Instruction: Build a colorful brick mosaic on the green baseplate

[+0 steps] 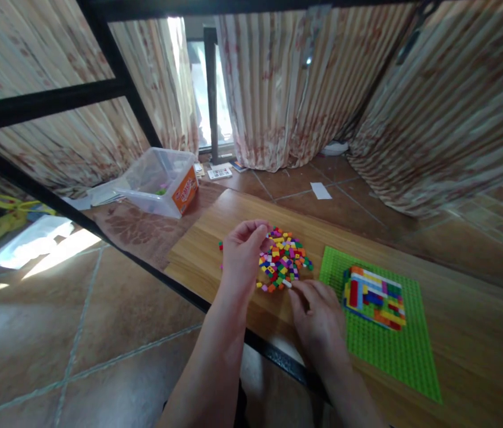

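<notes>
A loose pile of small, multicoloured toy building bricks (285, 255) lies on the wooden bench top. My left hand (245, 244) is over the pile's left side, thumb and fingers pinched together; anything between them is too small or hidden to make out. At the pile's near edge, my right hand (318, 309) has its thumb and forefinger closed at a small white brick (287, 284). To the right of that hand, a low block of stacked coloured bricks (374, 297) sits on a green studded baseplate (392, 356).
A clear plastic tub (157, 196) with an orange label stands beyond the bench's left end. The wooden bench top (229, 208) has a black metal edge (278, 359). Black frame bars (118, 89) cross the upper left, before striped curtains (269, 89). White paper (320, 191) lies on the tiled floor.
</notes>
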